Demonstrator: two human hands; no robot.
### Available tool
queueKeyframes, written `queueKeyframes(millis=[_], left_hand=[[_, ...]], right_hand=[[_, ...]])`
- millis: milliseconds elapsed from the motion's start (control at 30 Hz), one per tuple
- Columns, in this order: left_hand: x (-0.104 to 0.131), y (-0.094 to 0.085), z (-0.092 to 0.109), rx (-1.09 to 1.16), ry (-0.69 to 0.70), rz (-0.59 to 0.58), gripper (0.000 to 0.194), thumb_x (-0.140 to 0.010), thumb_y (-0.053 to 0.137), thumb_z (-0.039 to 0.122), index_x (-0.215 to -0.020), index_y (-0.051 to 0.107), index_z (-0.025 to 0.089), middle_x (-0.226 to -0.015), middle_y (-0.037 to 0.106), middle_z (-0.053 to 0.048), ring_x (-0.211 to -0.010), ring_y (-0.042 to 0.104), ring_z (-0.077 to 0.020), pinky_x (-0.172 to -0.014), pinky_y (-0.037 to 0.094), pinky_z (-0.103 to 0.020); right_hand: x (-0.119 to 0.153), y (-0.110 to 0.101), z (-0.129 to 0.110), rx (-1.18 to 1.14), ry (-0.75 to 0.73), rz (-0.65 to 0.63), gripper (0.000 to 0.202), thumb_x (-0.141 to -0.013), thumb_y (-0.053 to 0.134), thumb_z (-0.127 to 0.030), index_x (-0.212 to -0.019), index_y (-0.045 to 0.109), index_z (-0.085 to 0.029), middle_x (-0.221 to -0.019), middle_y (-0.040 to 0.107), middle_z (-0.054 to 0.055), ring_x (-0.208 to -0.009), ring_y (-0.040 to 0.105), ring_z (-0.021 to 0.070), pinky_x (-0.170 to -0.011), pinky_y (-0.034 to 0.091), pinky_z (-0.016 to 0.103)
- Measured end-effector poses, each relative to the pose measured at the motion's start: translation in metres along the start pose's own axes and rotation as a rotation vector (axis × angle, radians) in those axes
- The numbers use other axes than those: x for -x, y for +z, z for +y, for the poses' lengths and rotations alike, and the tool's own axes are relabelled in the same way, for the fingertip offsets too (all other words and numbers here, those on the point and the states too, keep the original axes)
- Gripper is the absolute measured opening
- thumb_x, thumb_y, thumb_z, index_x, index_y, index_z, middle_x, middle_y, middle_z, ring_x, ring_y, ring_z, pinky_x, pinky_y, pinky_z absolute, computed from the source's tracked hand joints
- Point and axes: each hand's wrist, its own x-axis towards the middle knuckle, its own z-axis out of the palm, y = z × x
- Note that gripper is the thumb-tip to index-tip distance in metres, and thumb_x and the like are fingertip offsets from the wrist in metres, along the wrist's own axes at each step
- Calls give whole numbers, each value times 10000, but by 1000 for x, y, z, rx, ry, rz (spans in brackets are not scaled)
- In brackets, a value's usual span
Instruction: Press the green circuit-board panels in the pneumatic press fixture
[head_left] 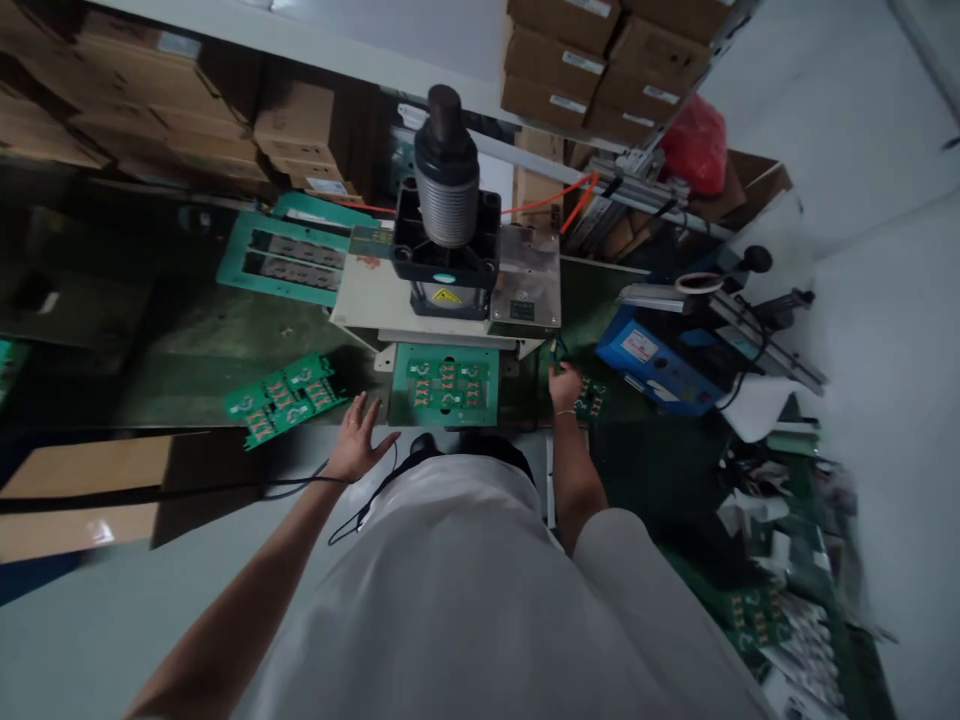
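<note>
Spreading the fingers of your left hand (356,443) near the loose boards (281,402), you curl your right hand (565,387) beside another board (594,400); its grip is unclear. One circuit panel (448,386) lies flat on the fixture (400,405) before the press (448,215), the others outside it.

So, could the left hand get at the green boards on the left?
Probably yes: the left hand is open, close beside the green boards, and nothing seems to stand between them; a cable only crosses near the wrist.
</note>
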Motion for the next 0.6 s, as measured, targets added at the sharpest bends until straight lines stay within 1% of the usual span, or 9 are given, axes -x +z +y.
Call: queueKeyframes(millis=[100,167,200,300,433,500,600], left_hand=[[-11,-2,4,3,18,5,858,-942,631,534,-1651,255,233,-1672,309,-259,-1530,361,-480,-1192,369,-684],[-19,-3,7,4,23,5,847,-939,635,503,-1648,266,224,-1668,314,-256,-1521,372,-479,-1194,375,-674],[-23,-4,9,4,23,3,843,-937,634,490,-1648,268,223,-1666,318,-254,-1518,376,-478,-1194,377,-669],[-34,-5,15,9,25,-12,852,-926,640,465,-1653,257,238,-1662,329,-245,-1507,393,-473,-1191,385,-670],[-41,-6,19,-3,26,-31,874,-905,665,457,-1655,253,280,-1674,328,-208,-1500,404,-463,-1184,398,-667],[-41,-7,20,-12,27,-37,868,-897,671,462,-1645,280,258,-1667,333,-215,-1499,404,-461,-1187,402,-657],[-40,-8,22,-10,24,-28,807,-906,646,464,-1611,344,212,-1636,360,-234,-1495,405,-461,-1190,401,-653]], right_hand=[[13,-14,37,31,233,50,416,-1009,543,-421,-1166,729,-83,-1190,697,272,-1132,651,357,-952,502,481],[18,-18,53,48,326,48,425,-976,608,-443,-1145,744,-78,-1213,689,294,-1154,652,394,-976,490,536],[20,-18,57,52,348,31,416,-958,642,-446,-1127,752,-81,-1209,694,292,-1159,656,401,-988,485,554],[19,-16,62,47,367,-26,371,-923,707,-430,-1078,769,-99,-1173,723,268,-1160,675,398,-1011,482,571],[14,-11,61,37,365,-36,334,-905,727,-386,-1058,775,-93,-1140,736,272,-1144,695,394,-1005,489,566],[11,-9,62,38,370,-40,320,-896,728,-369,-1050,777,-93,-1122,740,272,-1134,702,393,-1000,490,569],[8,-9,64,39,376,-55,307,-888,723,-363,-1030,776,-96,-1091,745,265,-1111,710,391,-1001,483,580]])
